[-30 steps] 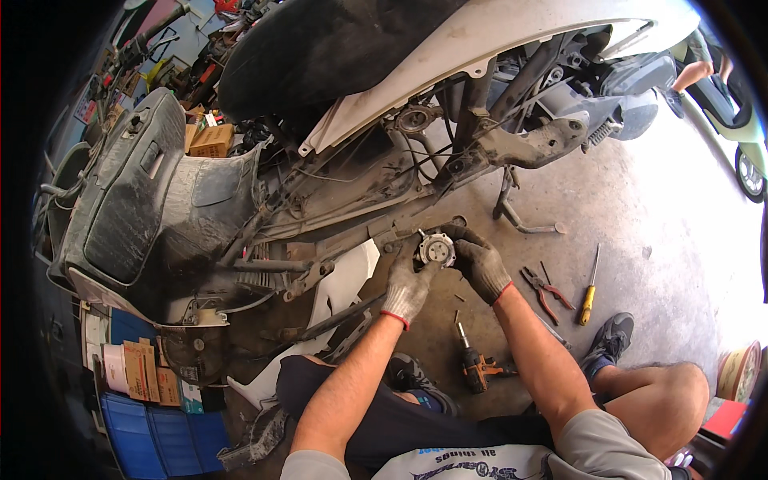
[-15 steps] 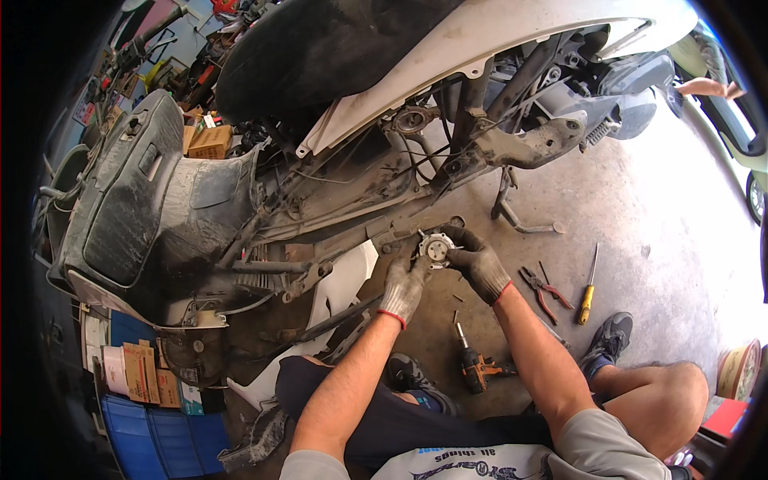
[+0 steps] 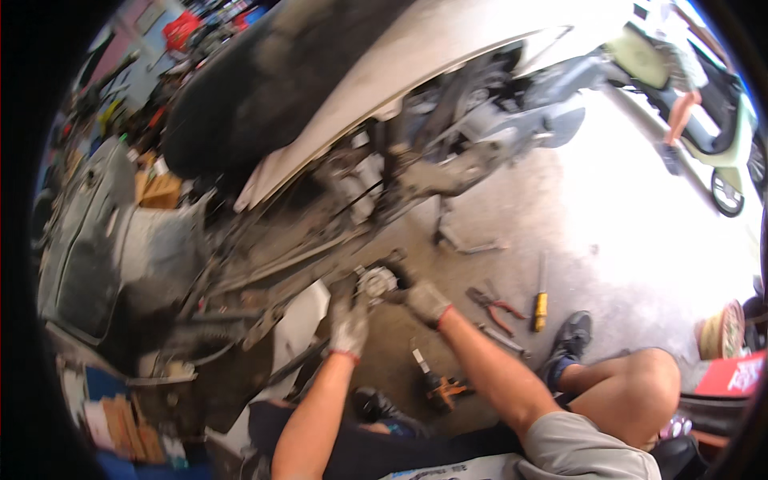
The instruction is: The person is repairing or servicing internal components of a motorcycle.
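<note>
A round silver metal part [image 3: 376, 282] sits between my two gloved hands, in front of the stripped scooter's frame. My left hand [image 3: 350, 326], in a grey-white knit glove with a red cuff, closes on its near left side. Gripping the right side is my right hand [image 3: 424, 301], whose dark fingertips are blurred. Beyond the part stands the dusty scooter, with a black seat [image 3: 248, 88], a white side panel [image 3: 384, 76] and a bare lower frame [image 3: 320, 252]. A white body panel [image 3: 302, 320] lies to the left of my left hand.
On the concrete floor to my right lie red-handled pliers [image 3: 498, 310], a yellow-handled screwdriver [image 3: 542, 310] and a metal tool [image 3: 504, 340]. An orange-black power drill [image 3: 440, 390] lies between my feet. A person's leg [image 3: 682, 116] shows beside a pale green scooter [image 3: 732, 148]. Cardboard boxes [image 3: 120, 424] stand lower left.
My view has swung to the right, so the scene sits further left and is blurred. Both hands still hold the round part. More of the green scooter and the other person shows.
</note>
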A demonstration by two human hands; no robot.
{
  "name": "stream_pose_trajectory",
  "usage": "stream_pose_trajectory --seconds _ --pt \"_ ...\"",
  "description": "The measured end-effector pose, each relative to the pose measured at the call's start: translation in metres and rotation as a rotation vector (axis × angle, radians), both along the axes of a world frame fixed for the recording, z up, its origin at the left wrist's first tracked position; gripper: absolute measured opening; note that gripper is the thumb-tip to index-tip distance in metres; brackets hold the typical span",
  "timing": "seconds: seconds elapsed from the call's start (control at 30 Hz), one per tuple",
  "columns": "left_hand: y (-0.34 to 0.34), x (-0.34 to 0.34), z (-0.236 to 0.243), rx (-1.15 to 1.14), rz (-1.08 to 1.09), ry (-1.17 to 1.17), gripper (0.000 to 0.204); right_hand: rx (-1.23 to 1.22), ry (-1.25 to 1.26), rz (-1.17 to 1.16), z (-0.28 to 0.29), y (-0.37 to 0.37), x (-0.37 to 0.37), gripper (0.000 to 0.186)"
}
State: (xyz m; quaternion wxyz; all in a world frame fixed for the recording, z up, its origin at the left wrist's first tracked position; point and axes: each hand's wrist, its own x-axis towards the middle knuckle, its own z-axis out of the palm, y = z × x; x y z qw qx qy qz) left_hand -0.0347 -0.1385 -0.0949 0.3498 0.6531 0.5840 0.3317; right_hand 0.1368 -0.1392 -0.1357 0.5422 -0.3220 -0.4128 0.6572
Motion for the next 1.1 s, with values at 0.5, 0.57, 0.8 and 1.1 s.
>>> stream_pose_trajectory --seconds 0.5,0.57,0.8,1.1 --pt "-0.011 0.027 0.024 -0.24 0.083 -0.325 0.048 0.002 0.147 -0.018 -0.017 0.003 -0.002 0.06" --pt "0.007 0.007 -0.005 -0.027 -0.122 -0.266 0.05 -0.03 0.063 -0.027 -0.011 0.001 -0.003 0.056" --pt "-0.005 0.017 0.01 -0.056 -0.161 -0.303 0.049 -0.127 0.023 -0.147 0.0 -0.007 -0.001 0.039" --pt "-0.012 0.023 0.028 -0.101 -0.24 -0.338 0.042 -0.068 -0.36 -0.193 0.019 -0.005 0.016 0.042"
